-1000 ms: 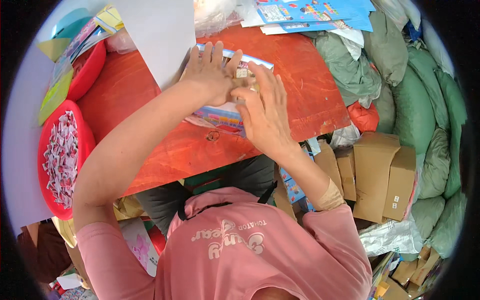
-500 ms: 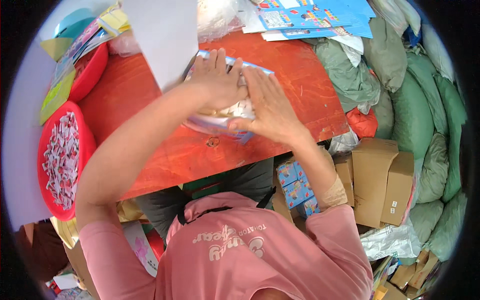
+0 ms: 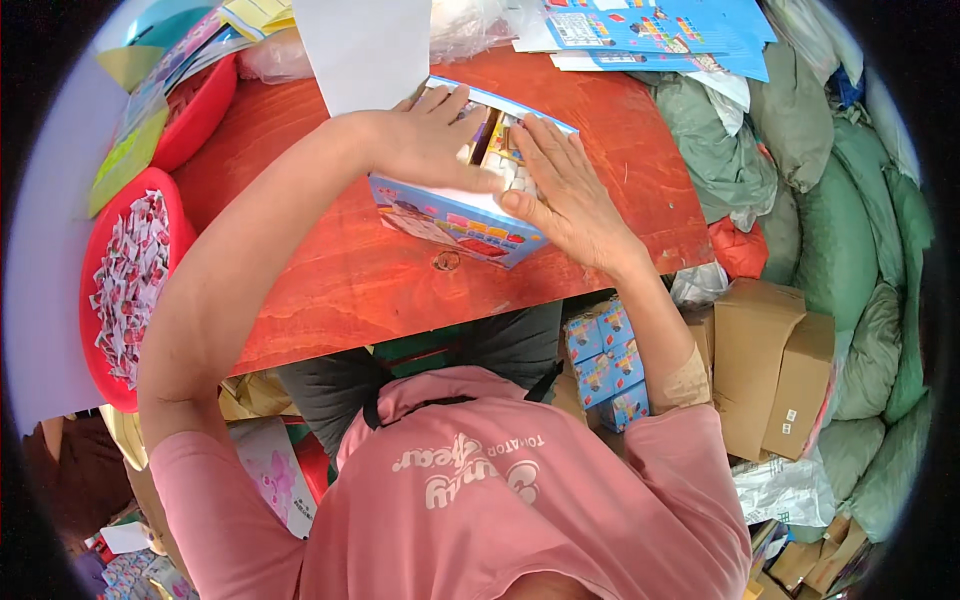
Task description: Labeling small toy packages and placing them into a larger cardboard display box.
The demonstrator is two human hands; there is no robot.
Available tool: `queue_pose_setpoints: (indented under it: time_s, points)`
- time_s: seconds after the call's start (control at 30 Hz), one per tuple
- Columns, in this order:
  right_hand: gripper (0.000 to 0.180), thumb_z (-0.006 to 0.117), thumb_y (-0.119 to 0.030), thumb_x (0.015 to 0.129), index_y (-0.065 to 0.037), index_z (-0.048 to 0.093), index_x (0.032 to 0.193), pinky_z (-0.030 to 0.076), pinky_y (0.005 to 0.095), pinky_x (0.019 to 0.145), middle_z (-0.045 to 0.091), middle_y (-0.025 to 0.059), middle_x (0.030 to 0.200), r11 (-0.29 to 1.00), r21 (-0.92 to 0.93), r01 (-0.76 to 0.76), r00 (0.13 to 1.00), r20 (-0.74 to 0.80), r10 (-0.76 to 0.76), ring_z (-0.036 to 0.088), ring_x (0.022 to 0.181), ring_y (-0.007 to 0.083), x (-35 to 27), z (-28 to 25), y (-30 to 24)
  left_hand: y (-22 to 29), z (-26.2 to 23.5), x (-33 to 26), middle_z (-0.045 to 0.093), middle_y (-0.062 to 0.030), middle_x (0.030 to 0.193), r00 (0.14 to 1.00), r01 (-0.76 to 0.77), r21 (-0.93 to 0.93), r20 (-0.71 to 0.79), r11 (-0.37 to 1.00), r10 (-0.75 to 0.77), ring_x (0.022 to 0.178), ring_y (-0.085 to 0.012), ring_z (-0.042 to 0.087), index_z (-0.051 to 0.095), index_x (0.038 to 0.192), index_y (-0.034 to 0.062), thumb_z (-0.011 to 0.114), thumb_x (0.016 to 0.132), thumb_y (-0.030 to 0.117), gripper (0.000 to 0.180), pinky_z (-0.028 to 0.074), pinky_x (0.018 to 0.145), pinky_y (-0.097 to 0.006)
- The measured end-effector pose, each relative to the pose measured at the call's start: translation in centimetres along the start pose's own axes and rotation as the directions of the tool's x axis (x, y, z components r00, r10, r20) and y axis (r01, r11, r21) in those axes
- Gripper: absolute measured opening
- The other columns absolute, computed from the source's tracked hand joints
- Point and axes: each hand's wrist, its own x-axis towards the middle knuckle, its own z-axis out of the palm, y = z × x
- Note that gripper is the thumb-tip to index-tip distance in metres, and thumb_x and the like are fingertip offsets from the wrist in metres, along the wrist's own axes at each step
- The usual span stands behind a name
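Observation:
A blue printed carton (image 3: 455,222) stands on the red wooden table with its top open. Small white and yellow packed pieces (image 3: 505,150) show in the gap between my hands. My left hand (image 3: 432,145) lies flat across the carton's left part, fingers stretched out, hiding what is beneath. Over the right part rests my right hand (image 3: 565,190), its fingers extended and its thumb near the front rim. Neither hand grasps anything. A white upright panel (image 3: 362,55) rises behind my left hand; whether it joins the carton I cannot tell.
At the left, a red basin (image 3: 180,215) holds many small wrapped packets; another red basin (image 3: 213,120) stands behind it. Flat blue printed sheets (image 3: 650,35) lie at the table's far edge. Small blue boxes (image 3: 607,365), brown cartons (image 3: 745,360) and green sacks (image 3: 840,220) are at the right.
My hands, close together over the carton before, have moved apart, exposing the pieces between them. The carton's front, blurred earlier, now shows sharply. The whole view has shifted slightly.

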Motion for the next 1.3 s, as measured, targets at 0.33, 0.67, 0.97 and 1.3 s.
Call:
queue_pose_setpoints:
  time_s: [0.33,0.67,0.97,1.3]
  points:
    - [0.079,0.033,-0.060,0.089,0.001,0.029,0.139,0.010,0.0435,0.112,0.023,0.0207,0.146,0.999,-0.048,-0.003,1.000,-0.021,0.002,0.016,0.138,0.0312,-0.2,0.2,0.1,0.2,0.9,-3.5,0.056,-0.0151,0.086,0.864,-0.319,-0.328,-0.487,0.889,0.131,0.083,-0.0328,0.058,0.061,0.082,0.0002,0.048,0.088,0.021,0.025,0.046,0.075,-0.043]
    - [0.077,0.033,-0.059,0.090,0.000,0.028,0.140,0.011,0.0440,0.112,0.022,0.0207,0.146,0.997,-0.073,0.014,1.000,-0.018,-0.016,0.017,0.138,0.0313,0.0,0.0,0.1,-0.9,1.7,-3.3,0.060,-0.0145,0.085,0.848,-0.398,-0.243,-0.466,0.885,0.253,0.079,-0.0326,0.060,0.063,0.085,0.0021,0.054,0.082,0.012,0.014,0.048,0.072,-0.042]
    - [0.071,0.030,-0.054,0.093,-0.001,0.026,0.141,0.009,0.0412,0.113,0.020,0.0197,0.147,0.998,-0.068,0.017,1.000,0.027,-0.015,0.014,0.139,0.0299,0.0,-0.1,0.2,-0.9,-0.1,-2.5,0.060,-0.0135,0.080,0.962,-0.184,-0.435,-0.262,0.881,0.072,0.076,-0.0307,0.059,0.061,0.087,0.0012,0.058,0.077,0.003,0.010,0.046,0.068,-0.037]
    - [0.068,0.031,-0.050,0.095,-0.001,0.026,0.140,0.010,0.0424,0.112,0.021,0.0201,0.146,0.997,-0.076,0.030,0.999,0.015,-0.029,0.015,0.138,0.0314,-0.1,-0.4,0.4,0.5,5.2,-3.9,0.052,-0.0089,0.086,0.677,-0.027,0.233,-0.711,0.972,0.189,0.079,-0.0223,0.060,0.052,0.078,0.0038,0.059,0.069,0.008,0.011,0.053,0.066,-0.031]
